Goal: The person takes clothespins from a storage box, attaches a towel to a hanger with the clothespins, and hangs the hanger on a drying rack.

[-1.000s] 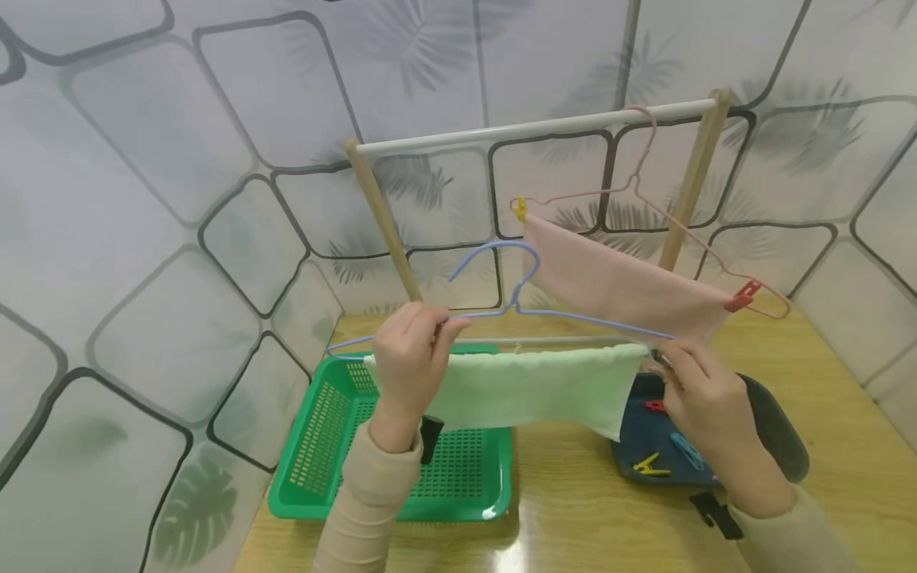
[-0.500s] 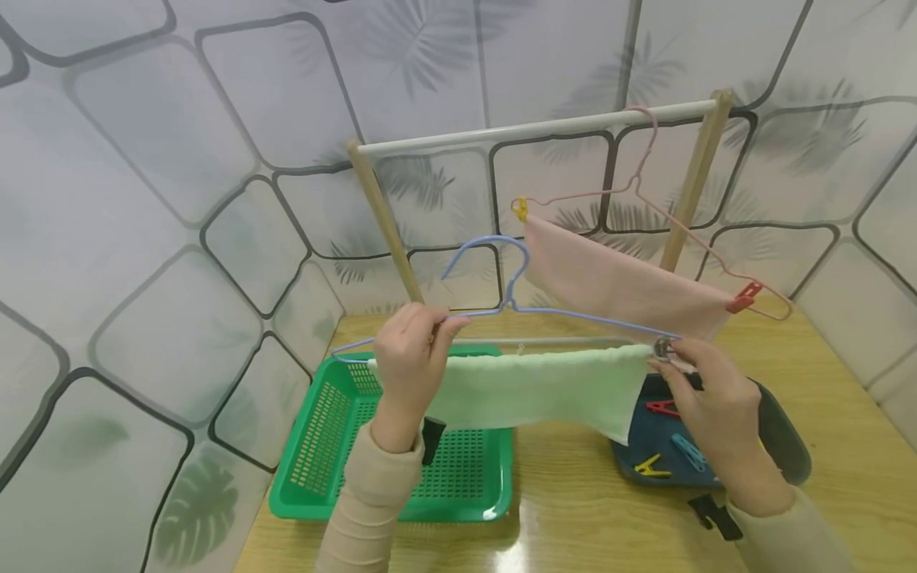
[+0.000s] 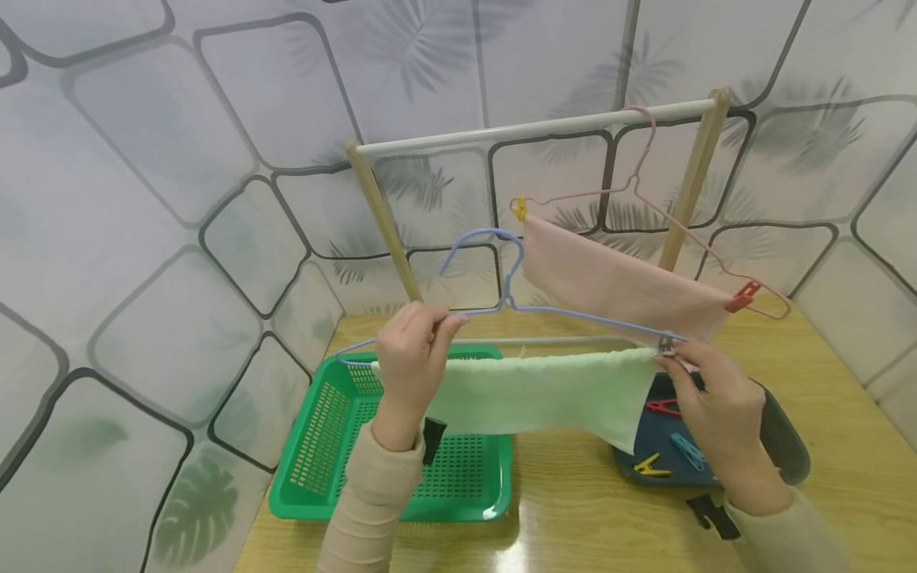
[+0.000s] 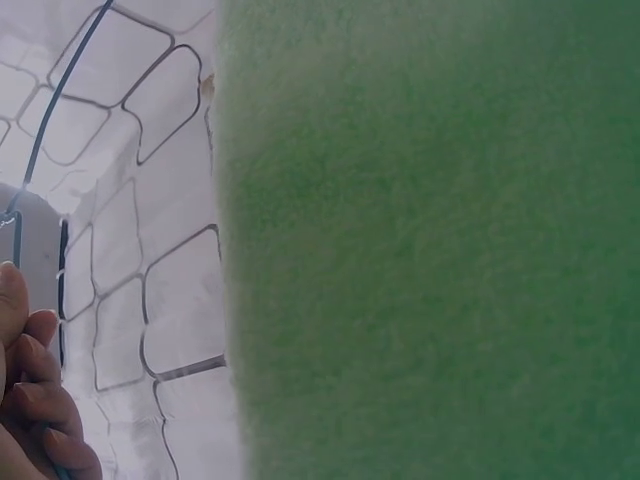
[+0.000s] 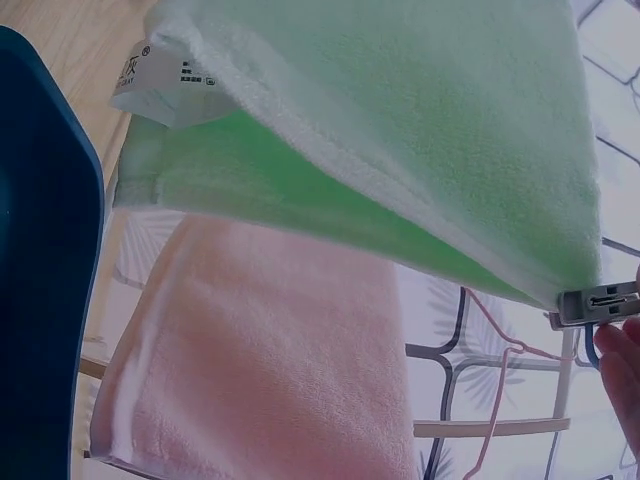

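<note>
Green cloth [image 4: 430,250] fills the right; the left grip [image 4: 38,385] holds a blue hanger [image 4: 18,240].

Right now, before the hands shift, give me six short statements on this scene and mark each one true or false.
1. The left hand grips the blue hanger. True.
2. The right hand holds a grey clip at a corner of the green towel. True.
3. The pink hanger hangs from the white bar. True.
4. The blue hanger hangs from the white bar too. False: it is hand-held, apart from the bar.
5. Both pegs on the pink hanger are red. False: one is a red peg, the other a yellow peg.
6. In the head view, the dark tray stands left of the green basket. False: it stands to the right.
</note>
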### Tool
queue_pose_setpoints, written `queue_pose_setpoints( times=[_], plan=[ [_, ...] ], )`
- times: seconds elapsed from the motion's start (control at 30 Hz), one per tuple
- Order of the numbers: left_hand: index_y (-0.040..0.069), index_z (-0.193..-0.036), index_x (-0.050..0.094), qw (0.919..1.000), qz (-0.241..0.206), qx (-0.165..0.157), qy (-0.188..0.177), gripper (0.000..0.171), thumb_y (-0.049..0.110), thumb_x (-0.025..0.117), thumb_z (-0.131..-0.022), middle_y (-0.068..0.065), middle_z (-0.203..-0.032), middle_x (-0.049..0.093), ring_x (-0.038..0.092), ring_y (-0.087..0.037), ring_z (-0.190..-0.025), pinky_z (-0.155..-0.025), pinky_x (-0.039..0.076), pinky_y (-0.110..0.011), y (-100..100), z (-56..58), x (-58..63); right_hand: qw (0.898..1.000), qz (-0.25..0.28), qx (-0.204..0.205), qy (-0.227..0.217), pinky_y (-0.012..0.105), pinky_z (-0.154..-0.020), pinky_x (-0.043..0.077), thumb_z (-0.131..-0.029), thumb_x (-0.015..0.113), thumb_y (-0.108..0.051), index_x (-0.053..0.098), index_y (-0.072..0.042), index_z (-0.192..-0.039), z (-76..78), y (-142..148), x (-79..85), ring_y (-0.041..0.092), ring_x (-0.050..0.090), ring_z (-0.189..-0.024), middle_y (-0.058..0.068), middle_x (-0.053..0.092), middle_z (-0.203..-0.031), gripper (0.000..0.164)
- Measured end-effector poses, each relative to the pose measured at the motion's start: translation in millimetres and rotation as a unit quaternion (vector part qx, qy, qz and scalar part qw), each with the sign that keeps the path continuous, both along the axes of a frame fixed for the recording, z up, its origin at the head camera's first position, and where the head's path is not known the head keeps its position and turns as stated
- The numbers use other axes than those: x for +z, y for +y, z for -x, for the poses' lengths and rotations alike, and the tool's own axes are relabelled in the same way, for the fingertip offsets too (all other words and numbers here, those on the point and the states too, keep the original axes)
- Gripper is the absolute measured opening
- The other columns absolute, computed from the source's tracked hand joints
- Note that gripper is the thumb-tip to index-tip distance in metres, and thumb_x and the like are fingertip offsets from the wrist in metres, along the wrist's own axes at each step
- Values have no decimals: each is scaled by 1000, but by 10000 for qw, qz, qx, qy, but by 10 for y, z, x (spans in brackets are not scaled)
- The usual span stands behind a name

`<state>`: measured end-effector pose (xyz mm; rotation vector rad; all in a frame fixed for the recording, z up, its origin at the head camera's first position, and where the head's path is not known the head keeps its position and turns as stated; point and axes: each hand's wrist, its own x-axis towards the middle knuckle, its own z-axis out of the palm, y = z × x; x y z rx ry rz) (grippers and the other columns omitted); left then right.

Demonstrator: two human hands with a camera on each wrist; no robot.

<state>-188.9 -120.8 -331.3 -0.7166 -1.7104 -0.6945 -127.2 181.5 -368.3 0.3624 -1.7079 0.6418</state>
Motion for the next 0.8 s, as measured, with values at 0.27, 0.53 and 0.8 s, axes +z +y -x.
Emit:
queue_pose_setpoints(
  times=[0.27, 0.53, 0.8],
  plan=[
    [10, -62, 57, 9995, -177, 48, -271, 13, 21, 65, -63, 3, -50, 42, 35, -9, -41, -38, 30, -21, -18, 27, -12, 9991, 173, -71, -380, 10, -62, 36, -59, 68, -6, 60, 2, -70, -3, 30, -19, 23, 51, -54, 10, 58, -69, 16],
    [24, -73, 58, 9979, -264, 378, -453, 15, 27, 66, -61, 10, -55, 42, 35, -7, -45, -41, 30, -22, -185, 470, -544, 9920, 633, 372, -1025, 11, -63, 34, -56, 68, -1, 54, 7, -77, -23, 88, -65, 15, 48, -65, 14, 53, -75, 26],
    [19, -70, 59, 9987, -243, 282, -351, 11, 26, 64, -63, 8, -54, 43, 35, -7, -44, -41, 30, -21, -154, 385, -402, 9479, 1374, 1315, -2557, 14, -64, 37, -51, 64, 16, 42, 6, -100, 0, 145, -173, 9, 46, -76, 14, 44, -92, 55]
  ],
)
